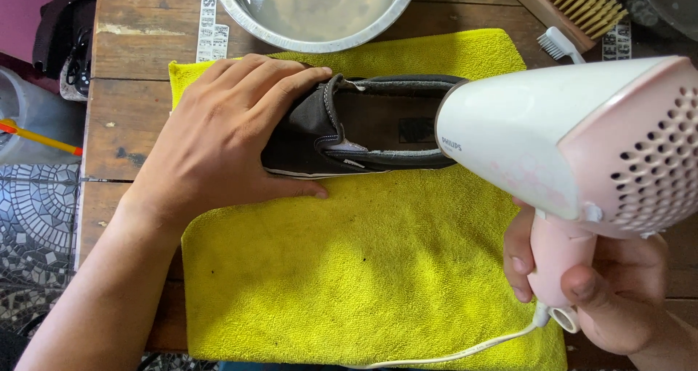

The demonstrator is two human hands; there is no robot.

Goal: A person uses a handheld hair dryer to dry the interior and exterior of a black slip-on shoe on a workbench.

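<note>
1. Head view showed the dark slip-on shoe (363, 127) lying on its side on the yellow towel (349, 269), opening turned toward me, sole edge touching the cloth.
2. My left hand (225, 134) lay spread over the toe end, fingers draped across the upper, thumb along the pale sole edge; it pressed rather than pinched.
3. I judged the shoe light and soft in the canvas upper, stiffer at the rubber sole, possibly damp; the toe and sole rim were the sound places to hold, the collar too floppy.
4. My right hand (611, 291) was wrapped tight round the handle of the pink and white hair dryer (574, 138), nozzle just at the shoe's opening.
5. Its white cord (465, 353) trailed over the towel's near edge.
6. Beyond the towel, on the wooden table (123, 116), stood a metal bowl (320, 40) of cloudy water, with a scrub brush (574, 7) and a small white brush (560, 45) near it.
</note>
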